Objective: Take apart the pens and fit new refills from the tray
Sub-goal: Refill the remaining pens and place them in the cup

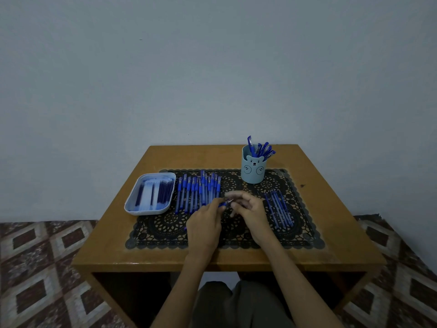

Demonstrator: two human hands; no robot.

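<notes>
Wooden table (pixel 189 157) standing against a pale wall, black lace mat (pixel 165 226) lying across it. Over the mat's centre, left hand (pixel 205 224) gripping a blue pen (pixel 223 205), fingers curling round the barrel. Right hand (pixel 250 215) curling at the pen's tip; blurred, so its hold cannot be told. Row of pens (pixel 198 192) lying just behind. Tray (pixel 129 205) of refills (pixel 163 192) sitting left, bear cup (pixel 253 170) standing back right.

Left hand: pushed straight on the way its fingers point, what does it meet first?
Probably the right hand, just past the blue plastic pen that the left hand grips; depth is unclear.
</notes>
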